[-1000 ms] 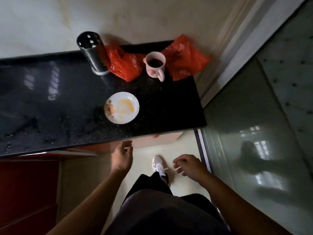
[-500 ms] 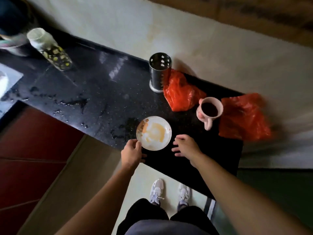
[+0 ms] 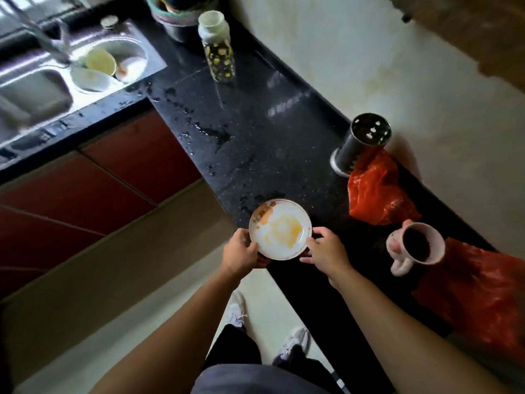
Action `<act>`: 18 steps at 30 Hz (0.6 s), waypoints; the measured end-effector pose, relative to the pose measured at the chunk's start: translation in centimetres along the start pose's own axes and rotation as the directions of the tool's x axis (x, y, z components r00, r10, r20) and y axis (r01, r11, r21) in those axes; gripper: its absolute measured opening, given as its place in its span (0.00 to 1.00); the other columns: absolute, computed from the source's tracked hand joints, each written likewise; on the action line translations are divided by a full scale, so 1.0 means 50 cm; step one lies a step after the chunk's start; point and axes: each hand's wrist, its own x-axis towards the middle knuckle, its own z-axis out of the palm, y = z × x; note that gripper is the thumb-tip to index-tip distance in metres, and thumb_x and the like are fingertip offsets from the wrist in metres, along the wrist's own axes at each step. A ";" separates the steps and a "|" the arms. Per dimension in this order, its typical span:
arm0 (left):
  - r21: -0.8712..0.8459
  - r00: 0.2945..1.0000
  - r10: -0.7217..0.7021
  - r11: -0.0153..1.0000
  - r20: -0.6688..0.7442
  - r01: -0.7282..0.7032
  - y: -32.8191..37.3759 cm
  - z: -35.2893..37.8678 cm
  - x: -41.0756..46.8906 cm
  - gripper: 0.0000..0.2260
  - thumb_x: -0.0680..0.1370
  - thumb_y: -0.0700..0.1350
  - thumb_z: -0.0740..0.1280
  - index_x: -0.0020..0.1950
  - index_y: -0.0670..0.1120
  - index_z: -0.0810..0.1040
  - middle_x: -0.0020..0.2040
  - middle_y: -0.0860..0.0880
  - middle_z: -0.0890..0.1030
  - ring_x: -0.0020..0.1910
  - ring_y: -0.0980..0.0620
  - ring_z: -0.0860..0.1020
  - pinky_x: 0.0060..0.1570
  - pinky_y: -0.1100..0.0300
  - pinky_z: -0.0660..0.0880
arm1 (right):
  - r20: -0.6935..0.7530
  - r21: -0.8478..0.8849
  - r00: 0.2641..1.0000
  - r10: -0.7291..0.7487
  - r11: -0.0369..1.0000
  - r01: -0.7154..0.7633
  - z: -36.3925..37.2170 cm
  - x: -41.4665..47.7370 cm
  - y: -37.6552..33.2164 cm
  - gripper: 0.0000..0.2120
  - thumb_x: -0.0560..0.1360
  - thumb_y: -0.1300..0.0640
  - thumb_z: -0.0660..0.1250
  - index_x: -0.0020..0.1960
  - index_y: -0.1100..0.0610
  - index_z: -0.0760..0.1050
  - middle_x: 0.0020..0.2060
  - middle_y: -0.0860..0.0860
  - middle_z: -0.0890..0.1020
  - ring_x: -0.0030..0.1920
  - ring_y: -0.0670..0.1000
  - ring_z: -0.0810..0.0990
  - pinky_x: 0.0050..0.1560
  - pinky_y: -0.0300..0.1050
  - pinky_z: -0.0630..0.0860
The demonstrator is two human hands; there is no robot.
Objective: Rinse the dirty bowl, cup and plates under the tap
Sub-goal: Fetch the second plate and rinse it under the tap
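Observation:
A small white plate (image 3: pixel 279 228) smeared with orange sauce sits at the front edge of the black counter (image 3: pixel 255 132). My left hand (image 3: pixel 241 253) grips its left rim and my right hand (image 3: pixel 324 253) holds its right rim. A pink cup (image 3: pixel 413 245) with dark liquid stands to the right, handle toward me. Far left, the steel sink (image 3: pixel 34 89) holds a bowl (image 3: pixel 100 62) and two plates (image 3: pixel 89 78) below the tap (image 3: pixel 47 42).
A metal utensil holder (image 3: pixel 360 143) stands by the wall with red plastic bags (image 3: pixel 377 191) beside it and behind the cup. A patterned bottle (image 3: pixel 217 49) stands near the sink. Water drops lie on the counter. Red cabinets run below.
Both hands rose from beside my legs to the counter and closed on the plate's rim. My head turned left, bringing the sink and its dishes into view.

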 end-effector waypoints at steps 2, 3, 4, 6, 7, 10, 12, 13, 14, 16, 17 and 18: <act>-0.067 0.999 0.002 0.998 -0.040 -0.005 -0.004 -0.054 -0.004 0.09 0.83 0.36 0.60 0.63 0.43 0.73 0.50 0.37 0.85 0.36 0.44 0.89 0.37 0.51 0.87 | 0.048 -0.019 0.998 -0.029 0.999 0.030 0.039 -0.012 -0.037 0.15 0.81 0.60 0.64 0.66 0.55 0.75 0.53 0.56 0.83 0.42 0.51 0.86 0.34 0.42 0.84; -0.097 0.998 0.010 0.995 -0.063 -0.016 -0.007 -0.083 -0.005 0.09 0.83 0.36 0.59 0.62 0.43 0.74 0.49 0.36 0.86 0.36 0.44 0.89 0.37 0.50 0.87 | 0.076 -0.026 0.996 -0.046 0.999 0.048 0.062 -0.019 -0.054 0.14 0.80 0.59 0.64 0.65 0.54 0.75 0.51 0.56 0.83 0.40 0.50 0.86 0.37 0.45 0.86; -0.123 0.996 0.017 0.992 -0.093 -0.028 -0.010 -0.115 -0.005 0.09 0.82 0.36 0.59 0.60 0.42 0.74 0.48 0.36 0.86 0.35 0.45 0.88 0.38 0.48 0.87 | 0.101 -0.027 0.993 -0.063 0.997 0.066 0.090 -0.023 -0.069 0.13 0.80 0.59 0.64 0.64 0.54 0.76 0.50 0.56 0.84 0.38 0.50 0.87 0.40 0.48 0.87; -0.183 0.987 0.008 0.982 -0.161 -0.038 -0.020 -0.184 0.006 0.08 0.81 0.36 0.59 0.56 0.42 0.75 0.49 0.36 0.85 0.35 0.45 0.88 0.39 0.46 0.87 | 0.143 -0.017 0.986 -0.087 0.996 0.091 0.156 -0.031 -0.103 0.13 0.79 0.60 0.65 0.63 0.55 0.77 0.47 0.56 0.84 0.39 0.51 0.86 0.39 0.48 0.86; -0.221 0.982 -0.009 0.975 -0.186 -0.033 -0.025 -0.222 0.016 0.07 0.81 0.36 0.60 0.55 0.43 0.75 0.52 0.37 0.84 0.36 0.45 0.88 0.39 0.47 0.87 | 0.165 -0.012 0.982 -0.095 0.995 0.098 0.193 -0.034 -0.123 0.13 0.78 0.60 0.65 0.62 0.55 0.77 0.47 0.57 0.84 0.41 0.51 0.85 0.37 0.46 0.86; -0.337 0.972 -0.058 0.941 -0.227 -0.023 -0.038 -0.344 0.058 0.05 0.81 0.37 0.60 0.53 0.43 0.74 0.58 0.37 0.81 0.49 0.39 0.87 0.43 0.45 0.87 | 0.242 -0.013 0.964 -0.107 0.993 0.113 0.320 -0.036 -0.184 0.12 0.77 0.61 0.66 0.60 0.55 0.77 0.48 0.59 0.83 0.44 0.54 0.85 0.38 0.49 0.86; -0.389 0.973 -0.073 0.921 -0.221 -0.019 -0.042 -0.425 0.086 0.05 0.81 0.37 0.60 0.53 0.43 0.73 0.59 0.35 0.81 0.53 0.38 0.86 0.45 0.42 0.87 | 0.295 -0.013 0.948 -0.116 0.992 0.126 0.397 -0.035 -0.227 0.12 0.78 0.61 0.66 0.61 0.55 0.77 0.47 0.60 0.84 0.45 0.56 0.85 0.41 0.52 0.86; -0.407 0.973 -0.085 0.913 -0.216 -0.011 -0.043 -0.467 0.095 0.05 0.80 0.37 0.60 0.53 0.43 0.74 0.59 0.35 0.81 0.52 0.39 0.87 0.45 0.43 0.87 | 0.319 -0.021 0.940 -0.120 0.991 0.134 0.435 -0.036 -0.249 0.12 0.78 0.61 0.67 0.61 0.56 0.77 0.47 0.60 0.84 0.45 0.55 0.86 0.40 0.51 0.86; -0.420 0.973 -0.097 0.907 -0.210 -0.001 -0.044 -0.512 0.102 0.05 0.80 0.37 0.60 0.54 0.43 0.74 0.58 0.36 0.81 0.51 0.40 0.87 0.43 0.45 0.87 | 0.337 -0.030 0.933 -0.123 0.990 0.141 0.475 -0.037 -0.271 0.12 0.78 0.61 0.67 0.61 0.56 0.77 0.45 0.58 0.85 0.43 0.53 0.87 0.39 0.49 0.86; -0.433 0.974 -0.090 0.901 -0.207 -0.008 -0.041 -0.599 0.123 0.06 0.81 0.39 0.61 0.56 0.44 0.74 0.57 0.39 0.82 0.46 0.47 0.89 0.39 0.53 0.86 | 0.370 -0.037 0.918 -0.140 0.986 0.165 0.553 -0.039 -0.317 0.11 0.78 0.60 0.68 0.60 0.56 0.78 0.38 0.52 0.85 0.36 0.44 0.86 0.37 0.45 0.85; -0.433 0.972 -0.084 0.901 -0.217 -0.019 -0.040 -0.640 0.138 0.06 0.81 0.39 0.61 0.56 0.44 0.75 0.56 0.40 0.83 0.46 0.49 0.89 0.38 0.55 0.86 | 0.388 -0.036 0.910 -0.146 0.984 0.173 0.590 -0.038 -0.342 0.11 0.78 0.60 0.68 0.60 0.56 0.79 0.34 0.49 0.84 0.34 0.42 0.85 0.36 0.44 0.84; -0.429 0.970 -0.077 0.903 -0.230 -0.030 -0.039 -0.679 0.154 0.07 0.80 0.39 0.61 0.56 0.45 0.75 0.56 0.40 0.83 0.48 0.48 0.88 0.40 0.54 0.86 | 0.404 -0.037 0.903 -0.150 0.983 0.180 0.625 -0.038 -0.368 0.10 0.78 0.60 0.69 0.59 0.55 0.79 0.30 0.46 0.83 0.33 0.41 0.85 0.35 0.43 0.84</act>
